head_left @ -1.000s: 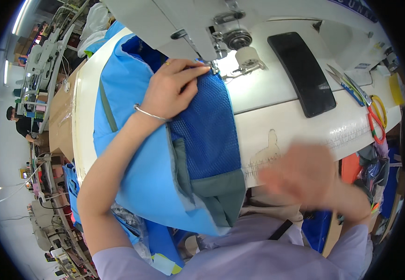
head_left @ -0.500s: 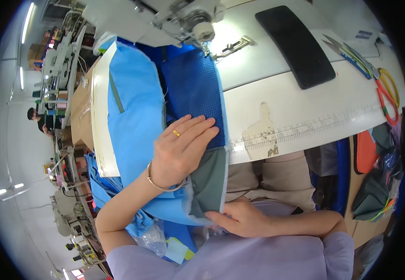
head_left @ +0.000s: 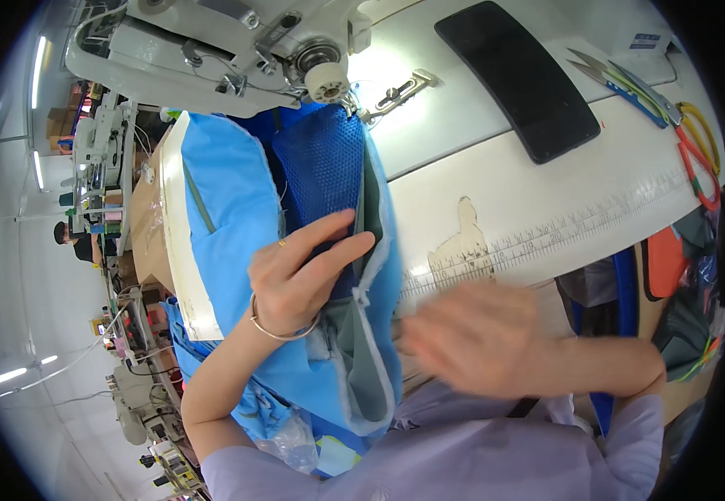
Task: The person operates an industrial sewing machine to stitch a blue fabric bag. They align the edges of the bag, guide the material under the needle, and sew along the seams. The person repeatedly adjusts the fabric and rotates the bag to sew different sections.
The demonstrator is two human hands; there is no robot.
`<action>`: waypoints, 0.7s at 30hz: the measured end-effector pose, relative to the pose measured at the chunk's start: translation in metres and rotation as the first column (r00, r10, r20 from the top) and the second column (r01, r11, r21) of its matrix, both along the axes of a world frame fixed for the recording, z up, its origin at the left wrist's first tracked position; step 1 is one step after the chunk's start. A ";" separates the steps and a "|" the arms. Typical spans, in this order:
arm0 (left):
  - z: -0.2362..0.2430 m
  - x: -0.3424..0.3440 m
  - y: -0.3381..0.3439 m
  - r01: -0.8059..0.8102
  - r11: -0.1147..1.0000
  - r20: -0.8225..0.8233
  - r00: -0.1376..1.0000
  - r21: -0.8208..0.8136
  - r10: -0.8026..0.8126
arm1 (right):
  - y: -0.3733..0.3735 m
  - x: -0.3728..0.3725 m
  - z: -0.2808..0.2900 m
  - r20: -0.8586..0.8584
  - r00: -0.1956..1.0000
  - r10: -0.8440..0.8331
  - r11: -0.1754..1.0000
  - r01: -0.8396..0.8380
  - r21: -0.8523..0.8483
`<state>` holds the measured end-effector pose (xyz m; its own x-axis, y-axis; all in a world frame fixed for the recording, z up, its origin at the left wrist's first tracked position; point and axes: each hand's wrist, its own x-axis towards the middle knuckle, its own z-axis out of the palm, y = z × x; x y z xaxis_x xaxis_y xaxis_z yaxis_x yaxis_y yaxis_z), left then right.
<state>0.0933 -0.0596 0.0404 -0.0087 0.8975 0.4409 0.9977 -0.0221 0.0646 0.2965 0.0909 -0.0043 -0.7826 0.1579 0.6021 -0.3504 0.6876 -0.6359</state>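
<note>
A light-blue fabric piece [head_left: 230,179] with blue mesh [head_left: 321,163] and grey lining [head_left: 354,346] lies under the sewing machine head [head_left: 296,63]. Its right edge has opened into a fold, showing the grey inside. My left hand [head_left: 296,271], wearing a ring and a bangle, has bent fingers at the mesh edge and seems to grip the layers there; its thumb is hidden. Motion smears my right hand [head_left: 484,338], just right of the fabric above my lap, so its fingers are unclear. Near the needle, the mesh's far end sits beside a metal guide [head_left: 400,96].
A black phone [head_left: 517,79] lies on the machine table, with scissors [head_left: 671,108] at its right. A printed ruler scale [head_left: 538,242] runs along the front edge. Blue fabric and clear plastic [head_left: 283,438] hang at lower left. More machines and a person [head_left: 78,242] are far left.
My right hand has left the fabric's near corner and moved up and right. My left hand has gone from lying flat to bent fingers, and the fabric's right edge has lifted open.
</note>
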 end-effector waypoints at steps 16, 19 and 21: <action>0.025 -0.007 0.007 -0.001 0.998 0.043 0.999 0.055 -0.001 | 0.046 -0.095 0.002 -0.096 0.993 0.076 0.930 -0.036 0.365; 0.020 -0.009 0.008 0.001 0.993 0.060 0.998 0.114 -0.008 | 0.045 -0.101 0.001 -0.213 0.950 0.227 0.915 -0.134 0.380; 0.023 -0.008 0.008 -0.014 0.997 0.080 0.997 0.071 0.008 | 0.052 -0.105 0.002 -0.210 0.932 0.294 0.882 -0.180 0.436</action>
<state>0.0857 -0.0518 0.0636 -0.0557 0.8633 0.5016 0.9897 -0.0186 0.1420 0.1918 0.1432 -0.0025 -0.5697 -0.3126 0.7601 -0.6497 0.7376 -0.1836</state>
